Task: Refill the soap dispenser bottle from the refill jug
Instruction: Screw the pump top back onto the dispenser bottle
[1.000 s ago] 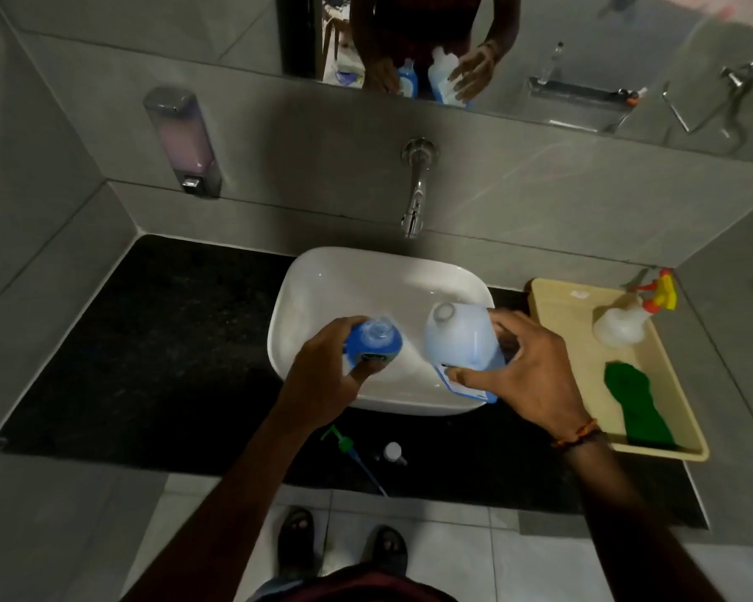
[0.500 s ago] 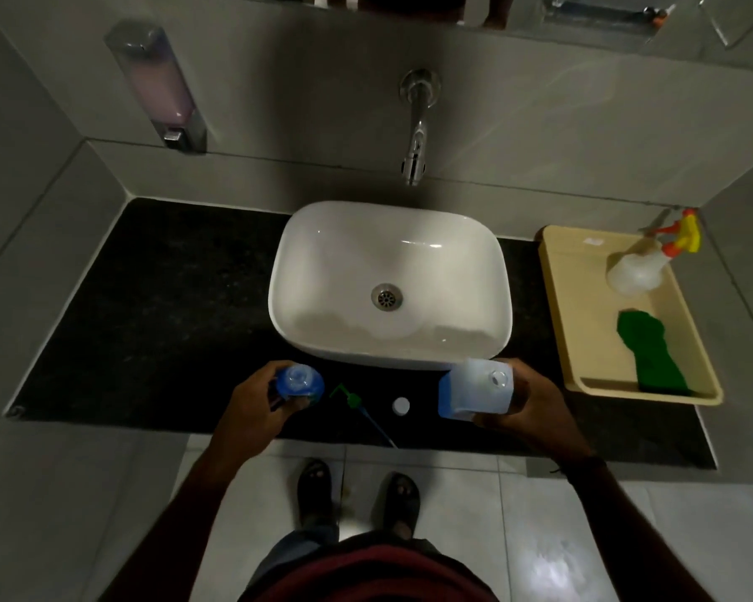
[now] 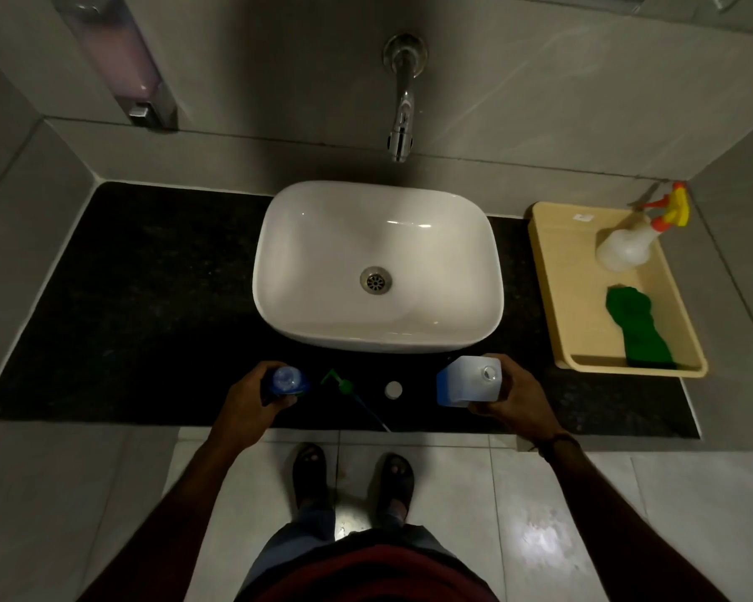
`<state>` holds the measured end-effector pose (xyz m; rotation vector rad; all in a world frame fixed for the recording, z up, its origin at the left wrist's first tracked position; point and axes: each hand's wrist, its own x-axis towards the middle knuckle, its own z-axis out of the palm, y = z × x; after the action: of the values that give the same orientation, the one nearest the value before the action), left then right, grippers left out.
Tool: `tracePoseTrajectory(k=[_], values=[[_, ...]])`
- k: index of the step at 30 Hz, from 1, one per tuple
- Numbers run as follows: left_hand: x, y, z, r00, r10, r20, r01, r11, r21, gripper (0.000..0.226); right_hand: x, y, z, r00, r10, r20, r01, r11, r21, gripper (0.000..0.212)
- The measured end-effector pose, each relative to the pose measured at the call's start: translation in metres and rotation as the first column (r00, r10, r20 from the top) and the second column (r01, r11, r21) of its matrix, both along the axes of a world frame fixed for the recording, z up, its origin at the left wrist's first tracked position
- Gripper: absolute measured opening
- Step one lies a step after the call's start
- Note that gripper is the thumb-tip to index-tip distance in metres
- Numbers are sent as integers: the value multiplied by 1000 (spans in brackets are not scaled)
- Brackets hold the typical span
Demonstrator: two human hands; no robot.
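Both containers are at the front edge of the black stone tabletop point(image 3: 148, 297), just in front of the white ceramic basin point(image 3: 377, 267). My left hand point(image 3: 253, 401) is wrapped around the small blue plastic dispenser bottle point(image 3: 288, 380), which is upright with its neck open and no pump fitted. My right hand point(image 3: 514, 395) grips the translucent white refill jug with the blue label point(image 3: 470, 381), also upright and uncapped, its round mouth facing the camera. I cannot tell whether either container rests on the tabletop or is held just above it. Between them lie the green pump head with its thin dip tube point(image 3: 348, 395) and a small round white cap point(image 3: 393, 389), both apart from the hands. Judgement: the pouring step looks finished or paused, since neither vessel is tilted; the fill level of the bottle is not readable from above. If it is full, the next move calls for freeing one hand, picking up the pump, threading the tube into the neck and screwing it down, then capping the jug. Risk: an open bottle near the counter edge can tip.
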<state>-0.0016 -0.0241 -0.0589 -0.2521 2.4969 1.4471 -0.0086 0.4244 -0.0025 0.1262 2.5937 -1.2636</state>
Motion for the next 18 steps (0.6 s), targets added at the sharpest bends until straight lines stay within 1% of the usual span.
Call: tracePoseTrajectory(k=[4,14,18], values=[[0,-2,1,999,-24,-23,23,1000,-9,61,1,0,-7,1000,-2,12,2,1000,12,72],[2,-6,-2,998,-67,-8,67,997,-31,56,2,-3,-11,1000,1,8,-1,1000,17,73],[3,-7,0,996,-86,-13,85,995,-43,57,5,-5,-12,1000,-17,14,17,1000,-1,81]])
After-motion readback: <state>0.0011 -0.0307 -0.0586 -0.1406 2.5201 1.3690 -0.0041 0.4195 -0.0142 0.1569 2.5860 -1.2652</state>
